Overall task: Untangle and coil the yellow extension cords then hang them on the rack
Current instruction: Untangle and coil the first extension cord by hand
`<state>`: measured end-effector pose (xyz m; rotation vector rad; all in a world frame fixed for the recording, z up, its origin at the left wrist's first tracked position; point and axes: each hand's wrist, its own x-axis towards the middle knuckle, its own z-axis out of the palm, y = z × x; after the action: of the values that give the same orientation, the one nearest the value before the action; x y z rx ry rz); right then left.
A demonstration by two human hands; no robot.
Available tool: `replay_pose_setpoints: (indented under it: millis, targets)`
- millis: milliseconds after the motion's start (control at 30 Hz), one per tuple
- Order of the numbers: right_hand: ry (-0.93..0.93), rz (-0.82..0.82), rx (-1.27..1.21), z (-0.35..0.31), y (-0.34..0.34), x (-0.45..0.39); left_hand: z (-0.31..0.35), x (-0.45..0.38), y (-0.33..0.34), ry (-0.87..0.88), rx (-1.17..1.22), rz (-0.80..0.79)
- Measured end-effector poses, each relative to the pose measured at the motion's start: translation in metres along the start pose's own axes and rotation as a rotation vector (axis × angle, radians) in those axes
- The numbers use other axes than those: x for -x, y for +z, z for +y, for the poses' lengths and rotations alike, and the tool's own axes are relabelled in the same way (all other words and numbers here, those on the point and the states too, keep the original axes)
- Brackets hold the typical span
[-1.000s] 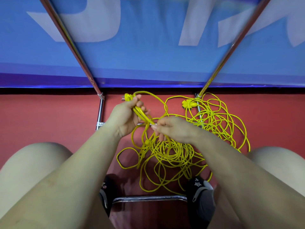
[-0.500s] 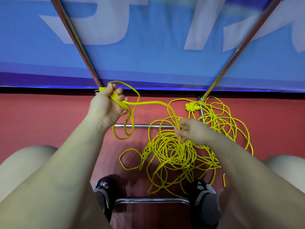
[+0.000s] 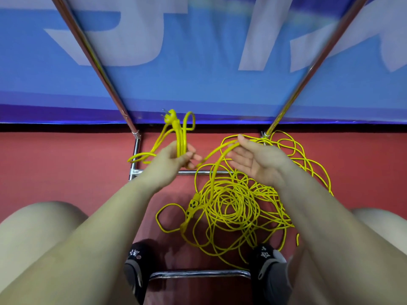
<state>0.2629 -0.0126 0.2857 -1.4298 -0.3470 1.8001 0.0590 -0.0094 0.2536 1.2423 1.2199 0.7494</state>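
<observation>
The left hand (image 3: 170, 160) holds a few started loops of yellow cord (image 3: 179, 142) in a curled grip, the pronged plug (image 3: 168, 116) sticking up above the fist, while the right hand (image 3: 256, 160) is spread, palm up, with the running strand only draped over its straight fingers. The rest of the yellow extension cords (image 3: 231, 205) lie in a loose heap on the red floor (image 3: 55, 164) between the person's shoes, a multi-outlet socket end (image 3: 192, 204) at the heap's left edge, further loops spilling around the foot of the right rack pole (image 3: 317, 69). The likely trouble: with no pinch on the strand, a pull could let it slide off the fingers, or drag crossed loops tight into a knot. Loops near the pole's foot may snag there, and the socket end could catch other strands as it lifts.
</observation>
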Motion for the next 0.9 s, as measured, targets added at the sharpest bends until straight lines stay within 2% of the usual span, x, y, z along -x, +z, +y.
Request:
replay_pose_setpoints:
  millis: [167, 333, 467, 533, 567, 633, 700, 733, 800, 900]
  targets:
    - [0.041, 0.052, -0.257, -0.001, 0.003, -0.005, -0.008, 0.000, 0.015, -0.097, -0.020, -0.142]
    - [0.034, 0.031, -0.342, -0.002, 0.005, -0.006, -0.011, 0.004, 0.025, -0.123, -0.043, -0.281]
    - [-0.008, -0.006, -0.344, -0.003, 0.007, -0.006, -0.013, 0.004, 0.026, -0.124, -0.065, -0.259]
    - [-0.033, -0.049, -0.190, -0.002, 0.007, -0.004, -0.011, 0.003, 0.026, -0.133, -0.034, -0.201]
    - [-0.042, -0.056, -0.028, 0.000, 0.008, -0.002, -0.010, 0.002, 0.026, -0.144, 0.012, -0.160]
    - [-0.089, -0.031, 0.458, 0.010, 0.008, -0.002, -0.007, 0.000, 0.025, -0.181, 0.160, -0.058]
    - [-0.207, -0.016, 1.005, 0.024, 0.007, -0.005, -0.006, -0.004, 0.022, -0.212, 0.313, 0.041]
    - [-0.254, -0.035, 1.203, 0.031, 0.005, -0.006, -0.005, -0.006, 0.020, -0.220, 0.371, 0.080]
    - [-0.258, -0.132, 1.380, 0.043, 0.005, -0.008, -0.002, -0.008, 0.016, -0.224, 0.461, 0.137]
    - [-0.220, -0.255, 1.367, 0.054, 0.008, -0.009, 0.005, -0.009, 0.016, -0.217, 0.592, 0.184]
